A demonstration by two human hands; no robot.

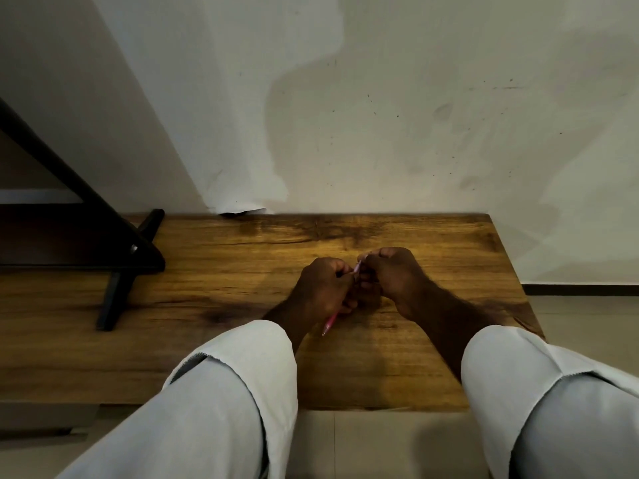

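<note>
Over the desk (224,305), my left hand (321,288) grips the pen (330,323) around its barrel, tip pointing back toward me, while my right hand (394,274) pinches its top end. If I pull too hard, a small part could pop loose and roll off the edge.

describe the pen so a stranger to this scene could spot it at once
Start at the wooden table against the pale wall, then find the two hands meeting near its middle. The pink pen runs through the left hand, its top at the right hand, its tip poking out below. It is the only slim pink thing; the black stand at the left is big and dark.
</note>
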